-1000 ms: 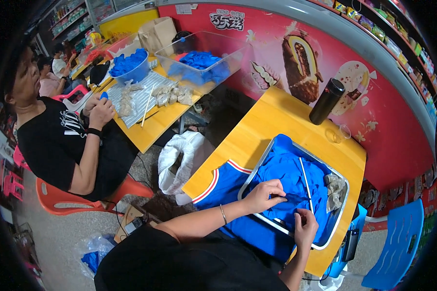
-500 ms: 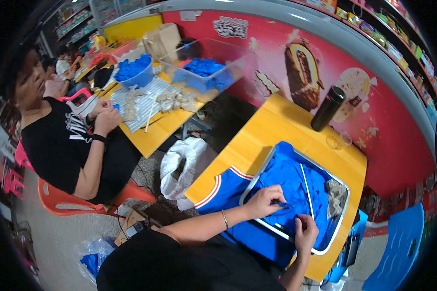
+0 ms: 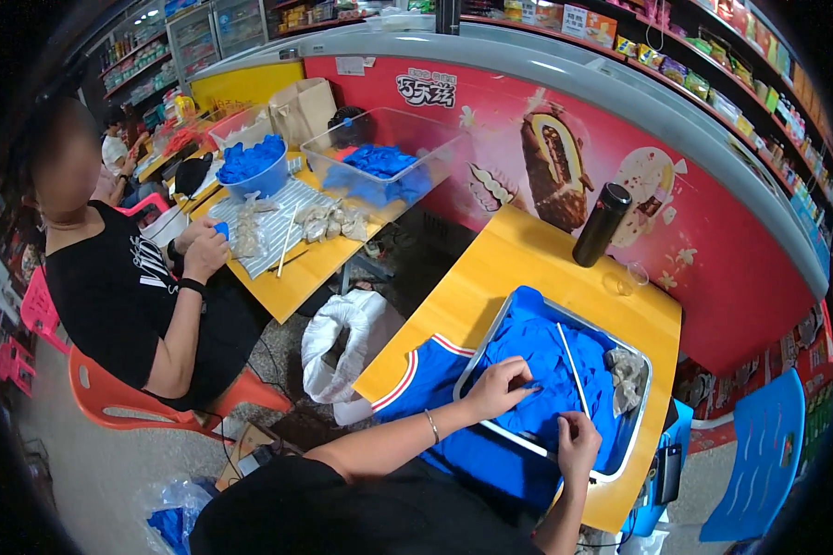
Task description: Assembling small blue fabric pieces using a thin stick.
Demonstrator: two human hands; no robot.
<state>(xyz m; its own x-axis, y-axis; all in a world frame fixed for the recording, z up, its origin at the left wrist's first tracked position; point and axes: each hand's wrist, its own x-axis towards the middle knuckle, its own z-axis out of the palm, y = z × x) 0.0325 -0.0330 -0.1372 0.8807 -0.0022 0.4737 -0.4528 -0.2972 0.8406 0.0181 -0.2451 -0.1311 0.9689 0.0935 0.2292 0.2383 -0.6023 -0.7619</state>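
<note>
Blue gloves (image 3: 537, 370) fill the metal tray (image 3: 640, 435) under both my hands. My left hand (image 3: 498, 388) pinches a bit of blue glove between thumb and fingertips at the near left of the heap. My right hand (image 3: 578, 442) is curled at the near edge of the heap, fingers bent on the blue stuff; whether it truly grips I cannot tell. To do this well, I judge I should pinch one layer only and lift it clear, steadying the rest with the other hand. Just beyond my right hand lies a thin white stick (image 3: 573, 368), its long axis running away from me, tilted slightly leftward. Farther off stands a black bottle (image 3: 602, 225) on the yellow table (image 3: 491, 277).
</note>
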